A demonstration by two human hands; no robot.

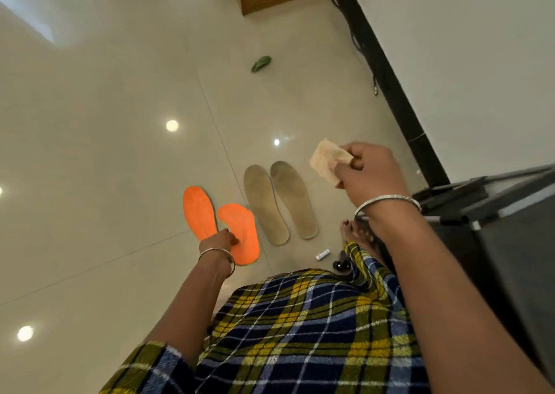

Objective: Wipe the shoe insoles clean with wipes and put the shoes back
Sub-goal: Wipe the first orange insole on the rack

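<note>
Four insoles lie flat on the glossy tiled floor [120, 153]: the farther orange insole [199, 213] and the nearer orange insole [244, 231] lie side by side, their inner edges touching or nearly so, and just to their right lie two beige insoles [265, 210], parallel and close together. The left hand [220, 240] reaches down to the inner edge of the nearer orange insole, fingertips on it; whether its grip pinches the edge or only presses on it cannot be told. The right hand [366, 168] is raised above the floor to the right of the beige pair, its grip clamped on a crumpled pale wipe [326, 159] between thumb and fingers. Each wrist wears a metal bangle. A small green scrap [261, 64] lies farther off on the tiles, and a small white tube [322, 254] lies near a bare foot [353, 234]
</note>
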